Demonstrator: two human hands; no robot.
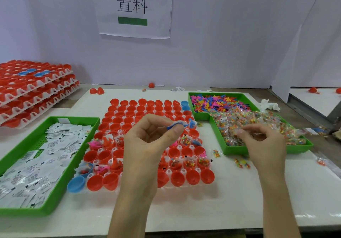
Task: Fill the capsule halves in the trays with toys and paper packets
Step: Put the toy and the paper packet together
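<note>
- The left hand (147, 145), at the centre of the frame, has its fingers curled in, and thumb and forefinger pinch a small blue toy (177, 125) of flat, soft-looking plastic.
- The right hand (263, 145), at centre right, has loosely curled fingers whose tips are among the clear packets (258, 123). It is too blurred to tell whether it grips one.
- The red capsule halves (129, 119), glossy rounded cups with a few blue ones among them, stand open side up in a white tray (168, 172) beneath the left hand. Several in the nearer rows hold toys and packets.
- A green plastic tray (60, 188) at lower left holds flat, printed white paper packets (55, 145).
- A green divided tray (267, 150) at right holds flat, many-coloured toys (217, 103) in its far compartment and crinkly clear packets of coloured beads in its near one.
- Stacked trays (36, 90) of red halves sit at upper left.
</note>
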